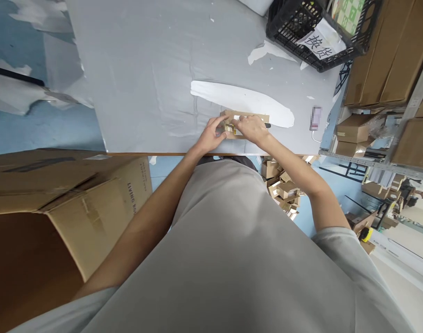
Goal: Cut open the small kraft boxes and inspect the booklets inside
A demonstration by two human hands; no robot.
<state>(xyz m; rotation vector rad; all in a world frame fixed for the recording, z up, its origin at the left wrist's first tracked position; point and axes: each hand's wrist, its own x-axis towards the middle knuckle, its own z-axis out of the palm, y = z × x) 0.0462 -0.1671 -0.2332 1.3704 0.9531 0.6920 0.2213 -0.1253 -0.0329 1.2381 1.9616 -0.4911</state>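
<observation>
Both your left hand (210,136) and right hand (253,128) partly hide the cardboard box (237,113); can't tell whether they grip it.

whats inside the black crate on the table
The black crate holds a green-and-white item. A white paper with writing covers part of it; whatever lies lower inside cannot be seen.
</observation>
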